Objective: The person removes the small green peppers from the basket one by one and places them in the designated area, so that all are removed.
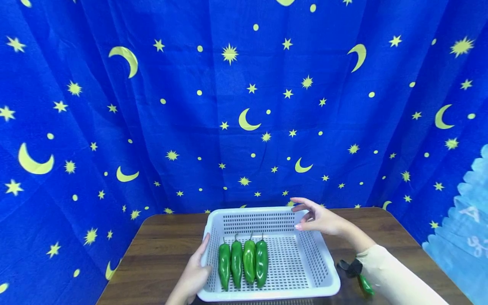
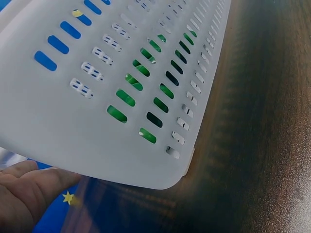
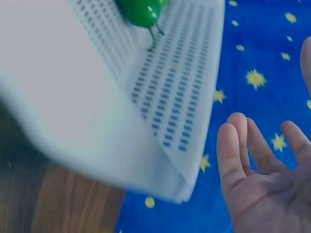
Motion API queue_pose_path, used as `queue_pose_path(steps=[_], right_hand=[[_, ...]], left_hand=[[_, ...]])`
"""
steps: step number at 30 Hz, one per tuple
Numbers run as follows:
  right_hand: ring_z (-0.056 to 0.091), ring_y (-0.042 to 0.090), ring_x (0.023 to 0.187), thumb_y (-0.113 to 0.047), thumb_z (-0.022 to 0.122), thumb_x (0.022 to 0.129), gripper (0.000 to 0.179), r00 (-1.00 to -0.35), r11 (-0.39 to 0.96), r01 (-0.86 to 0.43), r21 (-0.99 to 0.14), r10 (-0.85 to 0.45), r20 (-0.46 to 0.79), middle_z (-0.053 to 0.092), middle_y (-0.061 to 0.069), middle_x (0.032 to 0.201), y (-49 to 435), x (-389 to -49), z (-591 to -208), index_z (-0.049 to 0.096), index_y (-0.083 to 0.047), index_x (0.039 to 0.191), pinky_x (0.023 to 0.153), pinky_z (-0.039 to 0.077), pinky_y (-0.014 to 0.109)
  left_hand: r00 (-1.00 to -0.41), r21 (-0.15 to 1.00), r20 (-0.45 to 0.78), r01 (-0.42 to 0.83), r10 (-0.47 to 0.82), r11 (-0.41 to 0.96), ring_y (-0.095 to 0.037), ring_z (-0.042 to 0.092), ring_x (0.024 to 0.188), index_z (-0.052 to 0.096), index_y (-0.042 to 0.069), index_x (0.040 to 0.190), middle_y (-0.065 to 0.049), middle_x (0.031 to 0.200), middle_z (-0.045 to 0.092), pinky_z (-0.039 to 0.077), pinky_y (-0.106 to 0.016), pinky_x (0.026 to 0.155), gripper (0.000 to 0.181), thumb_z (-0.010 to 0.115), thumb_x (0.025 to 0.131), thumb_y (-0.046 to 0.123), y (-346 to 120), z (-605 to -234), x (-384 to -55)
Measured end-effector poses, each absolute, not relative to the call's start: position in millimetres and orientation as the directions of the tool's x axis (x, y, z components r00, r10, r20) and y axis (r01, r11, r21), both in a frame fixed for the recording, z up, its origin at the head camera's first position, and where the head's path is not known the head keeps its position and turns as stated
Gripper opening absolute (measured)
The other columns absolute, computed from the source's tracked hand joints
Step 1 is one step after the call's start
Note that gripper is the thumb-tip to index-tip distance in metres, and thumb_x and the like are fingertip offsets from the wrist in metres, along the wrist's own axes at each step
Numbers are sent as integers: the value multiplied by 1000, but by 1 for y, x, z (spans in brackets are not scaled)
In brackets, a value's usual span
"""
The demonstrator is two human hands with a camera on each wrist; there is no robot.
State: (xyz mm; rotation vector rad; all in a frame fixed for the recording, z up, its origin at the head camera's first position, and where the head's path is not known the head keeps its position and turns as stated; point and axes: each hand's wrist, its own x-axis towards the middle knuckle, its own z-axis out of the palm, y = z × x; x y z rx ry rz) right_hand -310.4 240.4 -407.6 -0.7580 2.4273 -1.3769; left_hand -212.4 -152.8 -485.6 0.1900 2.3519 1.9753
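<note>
A white perforated plastic basket [image 1: 289,292] stands on the table. Several green chili peppers [image 1: 237,264] lie side by side in its left half, stems toward the back. At the basket's left rim is my left hand [image 1: 192,275], with a straight finger along the side and the thumb at the edge. In the left wrist view, part of that left hand [image 2: 29,194] shows beside the rim. My right hand [image 1: 318,218] is over the back right corner, holding nothing. Its fingers are spread in the right wrist view.
Another green pepper [image 1: 366,284] lies right of the basket, partly hidden by the right sleeve [image 1: 392,271] and a black device [image 1: 350,267] at that wrist. A blue curtain [image 1: 213,140] with moons and stars hangs behind the brown wooden table [image 1: 160,250].
</note>
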Motion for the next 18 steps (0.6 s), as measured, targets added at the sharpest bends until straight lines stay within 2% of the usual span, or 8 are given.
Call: queue_pose_path(steps=[9,13,18], right_hand=[[66,21,93,-26,78,84,89,-820,472,-232,-850,-565,-90,37,28,151,201,-301,-418,27,-15,156,81,57,32],[66,22,94,-27,78,84,90,-807,461,-214,-861,-580,-110,37,29,151,188,-299,-421,26,-15,156,83,58,35],[66,21,93,-29,79,83,88,-823,490,-188,-851,-551,-136,40,27,151,179,-302,-431,31,-17,155,85,59,37]], left_hand=[[-990,985,37,59,136,163,-56,32,139,11,14,161,-29,161,16,39,-68,107,98,46,74,-17,-154,-487,-212],[-989,986,47,68,138,151,-56,32,139,11,13,160,-30,161,16,41,-67,106,98,46,74,-17,-155,-488,-213],[-989,987,52,72,137,146,-55,33,139,11,13,160,-30,161,16,39,-66,108,98,47,74,-17,-154,-489,-214]])
